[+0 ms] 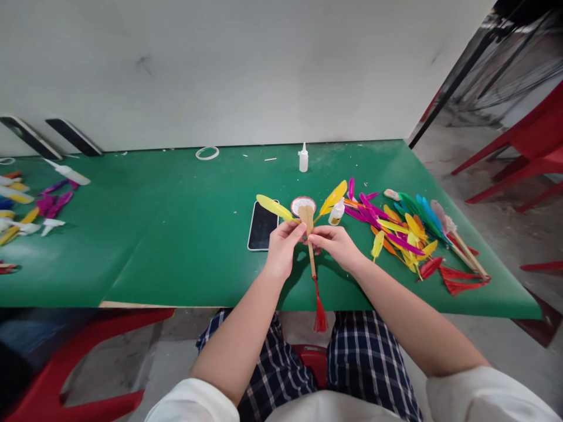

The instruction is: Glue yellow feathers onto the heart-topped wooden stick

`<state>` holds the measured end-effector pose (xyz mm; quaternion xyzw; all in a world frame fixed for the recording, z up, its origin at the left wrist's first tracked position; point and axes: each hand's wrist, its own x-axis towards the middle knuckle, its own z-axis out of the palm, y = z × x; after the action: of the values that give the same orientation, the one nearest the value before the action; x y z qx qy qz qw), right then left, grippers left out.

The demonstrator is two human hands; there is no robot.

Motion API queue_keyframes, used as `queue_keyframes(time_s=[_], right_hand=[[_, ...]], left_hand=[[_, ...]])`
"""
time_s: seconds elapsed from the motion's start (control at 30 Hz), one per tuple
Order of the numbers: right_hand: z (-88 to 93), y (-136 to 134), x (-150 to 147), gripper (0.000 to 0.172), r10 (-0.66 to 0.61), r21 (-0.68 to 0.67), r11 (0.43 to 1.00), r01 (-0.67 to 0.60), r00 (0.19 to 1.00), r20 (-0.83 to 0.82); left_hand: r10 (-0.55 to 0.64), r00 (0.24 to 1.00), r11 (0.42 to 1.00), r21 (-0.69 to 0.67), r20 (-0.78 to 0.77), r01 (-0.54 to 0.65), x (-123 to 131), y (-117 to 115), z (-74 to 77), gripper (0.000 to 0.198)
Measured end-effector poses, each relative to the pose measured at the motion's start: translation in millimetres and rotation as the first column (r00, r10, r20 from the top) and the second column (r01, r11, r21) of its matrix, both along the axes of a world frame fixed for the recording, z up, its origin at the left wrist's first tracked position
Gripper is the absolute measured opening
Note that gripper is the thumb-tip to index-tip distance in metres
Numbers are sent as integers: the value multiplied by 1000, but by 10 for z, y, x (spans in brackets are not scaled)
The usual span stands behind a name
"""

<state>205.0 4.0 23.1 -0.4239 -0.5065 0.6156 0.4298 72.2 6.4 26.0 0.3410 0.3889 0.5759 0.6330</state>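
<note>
Between my hands is a wooden fan handle (307,215) with a broad flat head, held upright above the table. A red tassel (321,316) hangs from its lower end past the table edge. One yellow feather (273,206) sticks out at the head's left and an orange-yellow feather (334,196) at its right. My left hand (282,246) is closed, its thumb pressed on the left of the handle. My right hand (335,245) pinches the handle from the right just below the head. Fingers behind the handle are mostly hidden.
A phone (260,231), a round white lid with red rim (303,204) and a small glue bottle (336,212) lie close by. Another bottle (303,158) stands farther back. Colourful loose feathers (396,231) and finished-looking feather fans (461,249) cover the right side; more feathers (55,202) lie left.
</note>
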Motion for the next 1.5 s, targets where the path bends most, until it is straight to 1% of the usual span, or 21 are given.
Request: queue_keyframes(time_s=[0.1, 0.2, 0.33, 0.43, 0.5, 0.6, 0.67, 0.77, 0.9, 1.03, 1.07, 1.13, 1.23, 1.37, 1.5], right_hand=[[3, -10, -3, 26, 32, 2, 999, -32, 999, 18], [-8, -11, 1, 26, 23, 19, 1000, -24, 1000, 21], [-14, -10, 2, 26, -40, 42, 998, 39, 999, 26], [-3, -8, 4, 27, -85, 51, 995, 84, 996, 13], [2, -4, 8, 26, -107, 75, 992, 106, 994, 7], [-9, 3, 18, 27, -147, 134, 981, 140, 988, 39], [-25, 7, 23, 29, -154, 145, 979, 142, 985, 74], [-42, 13, 23, 31, -139, 140, 982, 125, 986, 96], [-35, 9, 3, 29, -139, 211, 971, 110, 982, 127], [-16, -10, -16, 26, -145, 260, 961, 89, 968, 204], [-13, -13, -16, 26, -164, 262, 959, 105, 963, 214], [-10, -13, -8, 26, -231, 259, 950, 175, 951, 205], [-12, 0, 11, 28, -300, 218, 939, 268, 945, 132], [-19, 16, 18, 30, -304, 175, 940, 292, 952, 46], [-14, 13, 7, 30, -319, 146, 939, 310, 946, 46]], left_hand=[[17, 999, 1000, -12, 27, -16, -3, 5, -4, 25], [1, 1000, 1000, -5, 31, -1, -4, -3, -2, 25], [-101, 995, 993, 64, -17, 102, -3, -23, 15, 22], [-158, 985, 983, 84, -68, 164, 1, -28, 16, 29], [-138, 985, 986, 75, -107, 146, 1, -27, 6, 29], [-74, 984, 994, 71, -165, 87, 0, -25, -7, 24], [-75, 981, 992, 84, -180, 91, 0, -30, -6, 22], [-97, 978, 988, 101, -187, 118, 6, -41, 7, 21], [-52, 978, 992, 104, -203, 74, 14, -41, 9, 13], [-9, 989, 997, 72, -148, 20, 9, -17, -20, 18], [3, 991, 998, 57, -135, 5, 7, -11, -27, 19], [22, 990, 1000, 25, -137, -18, 4, -4, -35, 23], [13, 983, 1000, 8, -183, -12, 5, -9, -32, 27], [-19, 972, 999, 27, -233, 26, 18, -27, -19, 26], [-38, 963, 998, 36, -267, 49, 26, -37, -36, 23]])
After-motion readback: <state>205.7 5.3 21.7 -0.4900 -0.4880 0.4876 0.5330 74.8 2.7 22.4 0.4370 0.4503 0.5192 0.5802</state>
